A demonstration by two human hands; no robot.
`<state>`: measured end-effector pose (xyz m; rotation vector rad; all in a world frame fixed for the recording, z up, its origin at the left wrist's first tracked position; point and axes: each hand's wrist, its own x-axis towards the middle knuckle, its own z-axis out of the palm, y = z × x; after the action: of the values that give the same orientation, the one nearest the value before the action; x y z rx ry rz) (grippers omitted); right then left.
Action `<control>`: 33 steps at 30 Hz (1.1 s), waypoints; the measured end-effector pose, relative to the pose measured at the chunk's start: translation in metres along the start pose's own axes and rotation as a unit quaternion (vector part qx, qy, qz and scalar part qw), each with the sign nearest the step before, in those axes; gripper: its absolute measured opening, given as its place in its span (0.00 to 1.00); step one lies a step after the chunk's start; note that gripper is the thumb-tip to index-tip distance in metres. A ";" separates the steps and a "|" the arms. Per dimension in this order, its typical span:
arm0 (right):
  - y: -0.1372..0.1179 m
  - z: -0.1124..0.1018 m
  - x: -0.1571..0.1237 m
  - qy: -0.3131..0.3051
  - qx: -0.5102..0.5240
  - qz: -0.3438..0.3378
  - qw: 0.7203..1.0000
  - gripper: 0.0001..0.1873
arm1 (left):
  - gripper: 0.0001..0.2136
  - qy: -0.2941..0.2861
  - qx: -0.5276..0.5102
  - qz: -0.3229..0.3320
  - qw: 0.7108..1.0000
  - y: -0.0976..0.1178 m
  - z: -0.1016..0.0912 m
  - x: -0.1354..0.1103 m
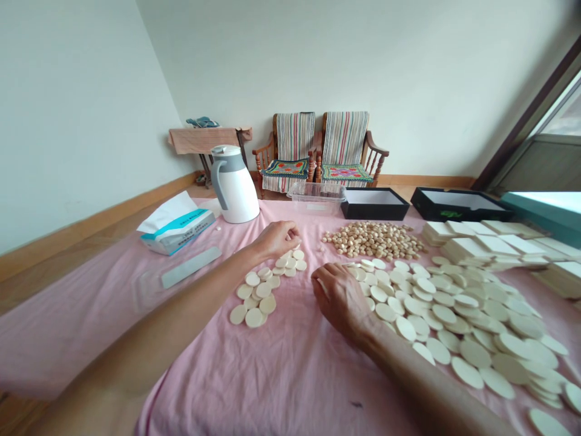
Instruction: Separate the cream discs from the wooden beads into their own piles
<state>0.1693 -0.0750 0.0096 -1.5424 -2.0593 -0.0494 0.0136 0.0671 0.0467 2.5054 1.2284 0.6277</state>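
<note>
My left hand (276,239) is over the far end of a small group of pale round wooden discs (258,298), its fingers curled together. Whatever it may pinch is hidden behind the fingers. My right hand (341,297) rests low over the pink cloth, at the left edge of a large heap of similar discs (454,309). Its fingers bend down and inward, so their tips and anything in them cannot be made out. Beyond the right hand lies a pile of small, light brown rounded pieces (374,240).
Stacked pale square pieces (485,242) stand at the right, before two black box trays (374,209). A clear plastic container (316,197) sits at the back. On the left are a white jug (240,191), a tissue pack (179,230) and a clear lid-like piece (190,267).
</note>
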 end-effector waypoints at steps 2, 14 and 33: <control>0.004 -0.004 0.002 0.005 -0.018 0.016 1.000 0.10 | 0.08 -0.047 0.033 -0.002 0.998 -0.006 -0.004 -0.012; 0.038 -0.002 0.009 -0.042 -0.109 0.101 0.988 0.09 | 0.06 -0.083 0.083 -0.030 0.993 -0.025 -0.002 -0.050; 0.037 -0.001 0.008 -0.038 -0.115 0.087 0.989 0.11 | 0.13 -0.085 0.103 -0.021 0.991 -0.017 -0.007 -0.055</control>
<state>0.2015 -0.0556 0.0031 -1.8862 -2.0253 -0.1708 -0.0311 0.0336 0.0311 2.6257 1.3369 0.2814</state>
